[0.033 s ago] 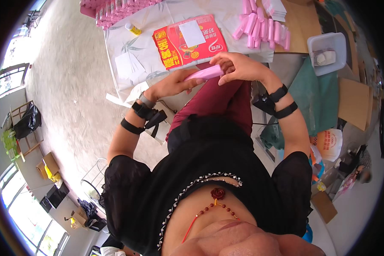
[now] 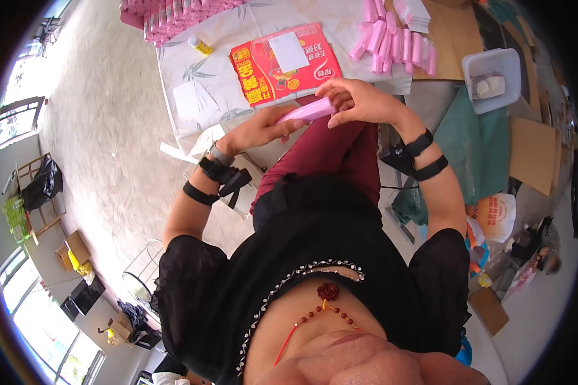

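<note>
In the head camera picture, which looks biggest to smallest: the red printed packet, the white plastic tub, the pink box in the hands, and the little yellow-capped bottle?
1. red printed packet
2. white plastic tub
3. pink box, held by both hands nearer the camera, so its true rank against the tub is unsure
4. yellow-capped bottle

The person wears a black top with short, loose sheer sleeves that end above the elbows, and a neckline edged with a row of small silvery studs. A string of dark red beads hangs at the chest, carrying a carved red flower pendant. The trousers are dark maroon. The left hand [image 2: 260, 131] has a grey band at the wrist, then two black straps farther up the forearm with a small black device clipped between them. The right hand [image 2: 359, 102] has a matching pair of black straps on its forearm, also joined by a dark boxy unit.
</note>
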`<state>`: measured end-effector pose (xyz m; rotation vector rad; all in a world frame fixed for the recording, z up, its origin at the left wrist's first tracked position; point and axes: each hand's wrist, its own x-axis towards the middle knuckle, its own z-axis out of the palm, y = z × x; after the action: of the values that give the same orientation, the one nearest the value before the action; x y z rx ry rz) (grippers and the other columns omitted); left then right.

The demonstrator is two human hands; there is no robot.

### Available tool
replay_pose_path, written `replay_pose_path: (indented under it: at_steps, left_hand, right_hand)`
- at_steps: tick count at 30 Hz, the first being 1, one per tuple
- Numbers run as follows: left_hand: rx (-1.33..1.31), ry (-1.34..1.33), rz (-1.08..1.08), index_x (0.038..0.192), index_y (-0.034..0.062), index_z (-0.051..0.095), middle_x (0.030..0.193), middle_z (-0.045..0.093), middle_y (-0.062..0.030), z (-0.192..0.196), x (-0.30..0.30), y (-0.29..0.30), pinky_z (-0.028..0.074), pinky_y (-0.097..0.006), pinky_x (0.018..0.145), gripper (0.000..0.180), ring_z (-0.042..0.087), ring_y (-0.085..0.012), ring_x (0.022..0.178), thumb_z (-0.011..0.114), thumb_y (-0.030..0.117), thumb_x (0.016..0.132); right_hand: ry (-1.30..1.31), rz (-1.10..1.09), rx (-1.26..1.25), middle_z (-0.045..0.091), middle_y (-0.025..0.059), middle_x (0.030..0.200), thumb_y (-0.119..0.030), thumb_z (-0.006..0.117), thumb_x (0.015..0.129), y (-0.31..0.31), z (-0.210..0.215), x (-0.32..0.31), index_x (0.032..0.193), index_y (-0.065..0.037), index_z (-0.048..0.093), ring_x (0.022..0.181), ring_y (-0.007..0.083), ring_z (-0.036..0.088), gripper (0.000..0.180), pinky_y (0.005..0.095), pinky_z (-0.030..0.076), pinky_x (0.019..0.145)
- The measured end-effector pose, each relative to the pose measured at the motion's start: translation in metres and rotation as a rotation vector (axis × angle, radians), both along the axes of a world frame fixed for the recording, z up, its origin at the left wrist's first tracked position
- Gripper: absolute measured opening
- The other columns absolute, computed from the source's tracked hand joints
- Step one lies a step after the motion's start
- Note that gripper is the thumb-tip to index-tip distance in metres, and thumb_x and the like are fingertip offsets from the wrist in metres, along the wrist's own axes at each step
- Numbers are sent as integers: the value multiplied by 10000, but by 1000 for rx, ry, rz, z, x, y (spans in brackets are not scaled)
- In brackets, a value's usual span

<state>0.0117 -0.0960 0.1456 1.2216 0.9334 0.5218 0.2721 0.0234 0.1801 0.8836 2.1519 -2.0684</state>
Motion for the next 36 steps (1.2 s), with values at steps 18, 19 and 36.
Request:
replay_pose_path:
  at_steps: [18,19,36]
  left_hand:
    - [-176,-774,316,1209,-24,573,805,500,-10,-12,41,-35,432,-283,657,387,453,-103,699,533,334,1069]
    - [-177,-776,320,1209,-24,573,805,500,-10,-15,43,-35,432,-283,657,387,453,-103,699,533,334,1069]
    - [-377,-949,1088,1504,-41,341,1516,446,-215,-15,73,21,260,-479,1231,904,394,-309,1454,347,713,1006]
  right_hand:
    - [594,-457,-251,692,111,1177,-156,681,997,-67,-3,-42,1200,-1,576,1028,117,647,276,288,547,888]
    - [637,-485,-294,692,129,1204,-152,671,1003,-69,-3,-44,1191,-3,569,1022,115,648,261,285,546,889]
    - [918,-1100,-284,551,35,884,-130,584,1041,-45,-4,-53,1074,-57,540,767,157,560,92,362,523,750]
